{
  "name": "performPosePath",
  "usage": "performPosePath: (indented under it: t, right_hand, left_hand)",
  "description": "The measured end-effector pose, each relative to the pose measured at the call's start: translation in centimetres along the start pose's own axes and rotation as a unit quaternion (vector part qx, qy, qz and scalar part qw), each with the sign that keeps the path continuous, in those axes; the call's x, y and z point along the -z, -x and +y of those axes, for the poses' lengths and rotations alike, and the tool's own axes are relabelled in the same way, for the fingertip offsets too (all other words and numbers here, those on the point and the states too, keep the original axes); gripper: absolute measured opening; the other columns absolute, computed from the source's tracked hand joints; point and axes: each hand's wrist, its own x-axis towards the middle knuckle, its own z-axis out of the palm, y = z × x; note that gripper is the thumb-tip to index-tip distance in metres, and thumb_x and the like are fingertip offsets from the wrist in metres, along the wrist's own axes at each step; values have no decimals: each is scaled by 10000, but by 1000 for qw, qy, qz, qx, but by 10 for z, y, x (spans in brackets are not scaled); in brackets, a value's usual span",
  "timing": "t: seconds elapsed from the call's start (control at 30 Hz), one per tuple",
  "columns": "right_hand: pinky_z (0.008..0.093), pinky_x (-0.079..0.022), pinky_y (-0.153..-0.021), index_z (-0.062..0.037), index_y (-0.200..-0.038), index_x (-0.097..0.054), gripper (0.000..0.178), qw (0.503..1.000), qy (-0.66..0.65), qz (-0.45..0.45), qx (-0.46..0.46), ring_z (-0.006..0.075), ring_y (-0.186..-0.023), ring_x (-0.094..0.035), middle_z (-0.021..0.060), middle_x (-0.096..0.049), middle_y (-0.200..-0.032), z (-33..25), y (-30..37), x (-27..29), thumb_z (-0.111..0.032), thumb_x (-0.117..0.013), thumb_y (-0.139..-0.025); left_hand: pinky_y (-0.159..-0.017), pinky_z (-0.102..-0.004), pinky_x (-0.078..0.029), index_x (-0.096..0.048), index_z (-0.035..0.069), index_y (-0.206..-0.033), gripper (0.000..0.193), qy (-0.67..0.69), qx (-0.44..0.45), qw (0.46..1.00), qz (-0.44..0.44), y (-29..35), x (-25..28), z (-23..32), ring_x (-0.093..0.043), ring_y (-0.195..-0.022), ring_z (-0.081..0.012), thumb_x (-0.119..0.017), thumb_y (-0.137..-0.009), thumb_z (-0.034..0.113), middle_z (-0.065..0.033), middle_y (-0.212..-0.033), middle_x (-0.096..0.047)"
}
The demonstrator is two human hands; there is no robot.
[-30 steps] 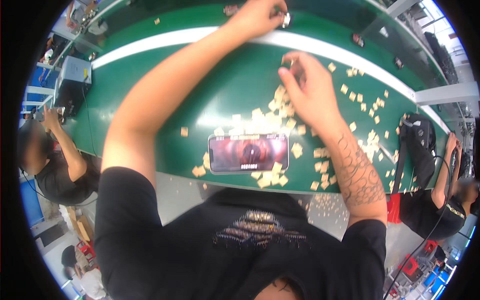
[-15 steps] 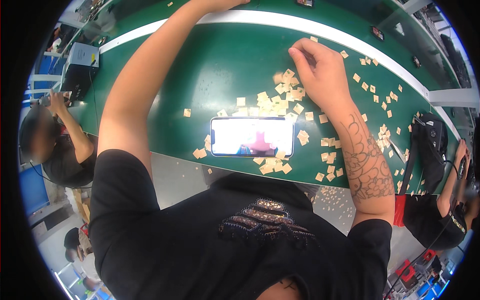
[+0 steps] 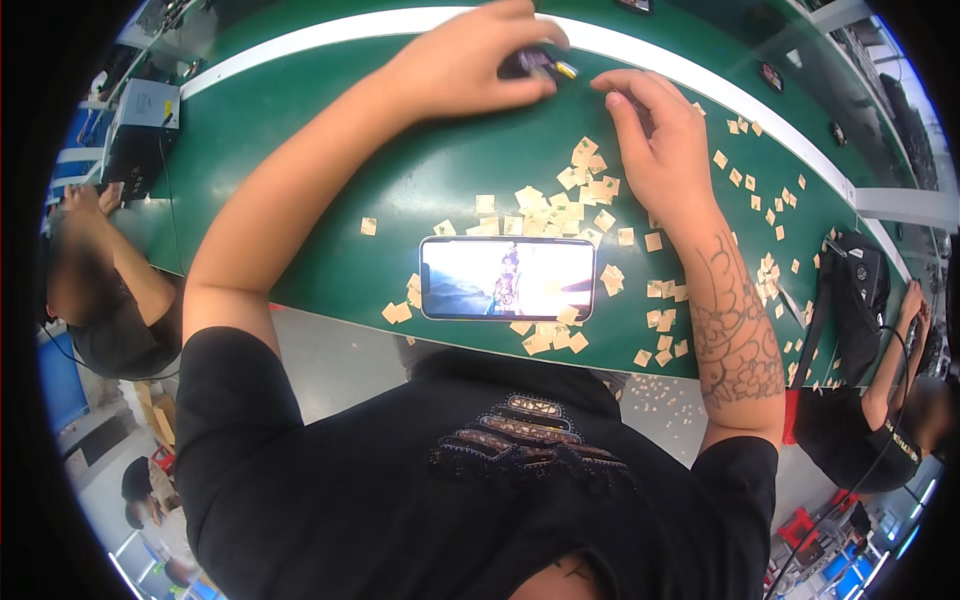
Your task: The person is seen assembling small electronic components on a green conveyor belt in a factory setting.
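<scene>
At the far side of the green table, my left hand (image 3: 470, 62) grips a small dark part (image 3: 530, 64) with a bright yellow piece at its right end. Motion blurs the part, so its kind cannot be told. Just to the right, my right hand (image 3: 655, 125) hovers with fingers loosely bent and thumb slightly apart, and nothing shows between them. Below it lies a loose pile of small tan paper squares (image 3: 555, 212), some with green marks. Nearer to me a smartphone (image 3: 505, 280) lies sideways with its screen lit, a few squares touching it.
A white strip (image 3: 330, 42) runs along the table's far edge; small dark devices (image 3: 770, 76) lie beyond it. More squares are scattered at right, by a black bag (image 3: 862, 285). A grey-and-black box (image 3: 143, 125) stands at far left. People sit at both sides.
My left hand has come back from the far edge toward the right, now with the small dark part. My right hand has shifted slightly right; the blurred square below it is gone.
</scene>
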Motion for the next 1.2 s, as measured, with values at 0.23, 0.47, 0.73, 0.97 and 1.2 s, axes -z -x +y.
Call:
performPosePath:
  t: [0.23, 0.47, 0.73, 0.97, 1.2]
  right_hand:
    - [356, -517, -733, -81, -1174, -742, 197, 995, -2, -85, 61, 249, -791, -630, 92, -612, -935, -11, 0, -5, -42, -636, -1013]
    - [398, -536, -755, -102, -1210, -737, 252, 987, 62, -142, 47, 292, -838, -645, 98, -598, -991, -21, -3, -9, -33, -659, -981]
    - [418, -556, -750, -88, -1188, -751, 259, 986, 96, -132, 44, 298, -844, -671, 100, -609, -1011, -22, -2, -7, -11, -680, -951]
    - [402, -555, -726, -75, -1177, -749, 252, 986, 103, -127, 45, 304, -826, -674, 113, -620, -968, -23, 1, -2, 0, -677, -948]
    - [432, -564, -738, -52, -1041, -715, 126, 979, 151, -134, 32, 331, -858, -697, 115, -651, -903, -37, 3, 4, -33, -705, -917]
  left_hand:
    - [-870, -375, -572, -695, 48, -1222, 412, 106, 10, 994, -6, 24, -18, 9, -654, -961, -271, -864, -854, 126, -101, -1023, -622]
    - [-785, -349, -555, -663, 14, -1219, 314, 194, 8, 981, -20, 26, -2, 4, -659, -858, -248, -738, -921, 79, -145, -964, -627]
    - [-911, -422, -537, -678, 51, -1119, 381, 124, 2, 992, -24, 33, -15, -4, -667, -1055, -326, -877, -818, 172, -127, -1083, -663]
    - [-921, -437, -537, -675, 39, -1121, 392, 133, -10, 991, -17, 34, -15, -5, -666, -1071, -350, -877, -807, 159, -135, -1090, -671]
    - [-894, -395, -557, -679, 33, -1167, 453, 133, 21, 991, -26, 36, -14, 15, -662, -1012, -303, -894, -769, 65, -109, -1089, -657]
